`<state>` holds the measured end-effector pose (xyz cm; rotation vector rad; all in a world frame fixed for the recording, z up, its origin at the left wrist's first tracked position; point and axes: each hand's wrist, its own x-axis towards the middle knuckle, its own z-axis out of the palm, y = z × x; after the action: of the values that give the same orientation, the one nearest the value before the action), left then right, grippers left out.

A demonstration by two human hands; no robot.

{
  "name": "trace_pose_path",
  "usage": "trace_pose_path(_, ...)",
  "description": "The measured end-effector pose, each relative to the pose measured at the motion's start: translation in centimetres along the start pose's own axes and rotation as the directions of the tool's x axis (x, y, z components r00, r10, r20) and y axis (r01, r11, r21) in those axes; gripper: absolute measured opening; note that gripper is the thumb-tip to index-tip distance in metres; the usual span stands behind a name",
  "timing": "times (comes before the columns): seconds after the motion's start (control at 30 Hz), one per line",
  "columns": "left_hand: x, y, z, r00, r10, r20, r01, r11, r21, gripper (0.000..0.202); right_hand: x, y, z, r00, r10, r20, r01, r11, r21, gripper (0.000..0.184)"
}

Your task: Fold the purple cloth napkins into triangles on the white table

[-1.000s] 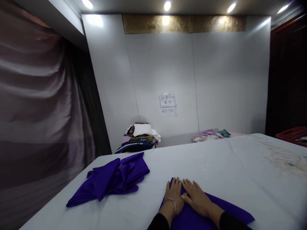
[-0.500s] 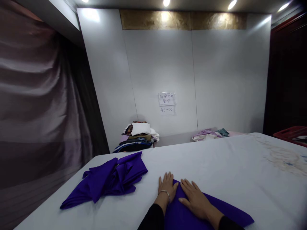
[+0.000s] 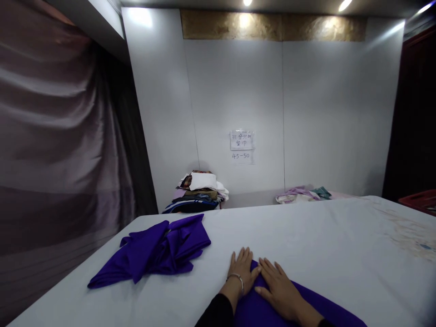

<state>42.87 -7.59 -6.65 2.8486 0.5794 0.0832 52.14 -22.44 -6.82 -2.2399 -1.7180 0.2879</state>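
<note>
Purple cloth (image 3: 252, 306) — cut off below | left hand (image 3: 244, 271), right hand (image 3: 282, 290) flat, unclenched — partly hiding it

Left sleeve (image 3: 217, 311): plain black, long
Right sleeve (image 3: 326, 323): black, only its end showing
Left hand (image 3: 242, 269): bare, thin silver-coloured bracelet (image 3: 235, 274) at the wrist
Right hand (image 3: 278, 290): bare

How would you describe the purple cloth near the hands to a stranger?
Start with the white table, near side. Right of centre, the flat purple cloth lies partly under the left hand and right hand; the purple heap at left is crumpled and untouched.
</note>
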Motion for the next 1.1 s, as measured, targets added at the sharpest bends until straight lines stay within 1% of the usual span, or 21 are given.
trace_pose_path(0.07, 0.4, -0.2, -0.4, 0.998, -0.070, -0.008, 0.070, 0.998, 0.007, 0.070, -0.1, -0.1, -0.1, 1.000, 0.001, 0.001, -0.001, 1.000, -0.006, 0.066)
trace_pose_path(0.13, 0.5, -0.2, -0.8, 0.984, -0.175, -0.019, 0.175, 0.984, 0.012, 0.071, -0.1, -0.2, -0.3, 1.000, 0.004, -0.003, -0.004, 1.000, -0.005, 0.068)
trace_pose_path(0.2, 0.0, -0.1, -1.1, 0.967, -0.252, -0.042, 0.252, 0.968, 0.007, 0.073, -0.1, -0.3, -0.3, 1.000, 0.006, -0.002, -0.006, 1.000, -0.003, 0.069)
trace_pose_path(0.23, -0.6, 0.0, -1.2, 0.965, -0.256, -0.055, 0.257, 0.966, 0.001, 0.073, -0.1, -0.2, -0.3, 1.000, 0.005, -0.002, -0.005, 1.000, -0.004, 0.070)
trace_pose_path(0.27, -1.4, 0.1, -1.2, 0.970, -0.234, -0.064, 0.235, 0.972, -0.005, 0.074, -0.1, -0.2, -0.2, 1.000, 0.003, -0.004, -0.003, 1.000, -0.005, 0.070)
trace_pose_path(0.3, -2.2, 0.2, -1.0, 0.979, -0.188, -0.072, 0.188, 0.982, -0.010, 0.074, -0.1, -0.2, -0.1, 1.000, 0.002, -0.008, -0.002, 1.000, -0.007, 0.069)
trace_pose_path(0.37, -4.2, 0.4, -0.5, 0.995, -0.070, -0.065, 0.068, 0.997, -0.018, 0.074, 0.0, -0.1, 0.0, 1.000, 0.005, -0.021, -0.005, 1.000, -0.010, 0.070)
trace_pose_path(0.43, -6.1, 0.5, 0.1, 1.000, 0.011, -0.011, -0.011, 1.000, -0.029, 0.077, 0.0, -0.1, 0.1, 1.000, 0.008, -0.025, -0.008, 1.000, -0.012, 0.073)
trace_pose_path(0.47, -6.8, 0.5, 0.4, 0.999, 0.029, 0.026, -0.029, 0.999, -0.035, 0.080, 0.0, -0.2, 0.1, 1.000, 0.009, -0.024, -0.009, 1.000, -0.013, 0.074)
trace_pose_path(0.57, -8.4, 0.5, 0.7, 0.995, 0.016, 0.102, -0.010, 0.998, -0.054, 0.084, 0.0, -0.4, -0.1, 1.000, 0.011, -0.014, -0.011, 1.000, -0.019, 0.077)
trace_pose_path(0.77, -10.3, 0.3, 0.1, 0.998, -0.025, 0.065, 0.027, 0.999, -0.040, 0.081, -0.1, -0.6, -0.3, 1.000, 0.026, -0.003, -0.026, 0.998, -0.055, 0.076)
trace_pose_path(0.97, -13.8, -1.5, 0.0, 0.996, -0.048, 0.075, 0.046, 0.998, 0.033, 0.079, -0.4, -0.9, -0.7, 1.000, 0.016, -0.008, -0.016, 0.999, -0.038, 0.077)
trace_pose_path(1.03, -15.1, -2.0, 0.3, 0.995, -0.068, 0.073, 0.063, 0.996, 0.066, 0.073, -0.5, -1.0, -0.8, 1.000, 0.013, -0.010, -0.014, 0.999, -0.034, 0.078)
trace_pose_path(1.1, -16.3, -2.2, 0.9, 0.991, -0.129, 0.035, 0.124, 0.985, 0.119, 0.061, -0.5, -0.9, -0.8, 1.000, 0.017, -0.011, -0.017, 0.999, -0.028, 0.078)
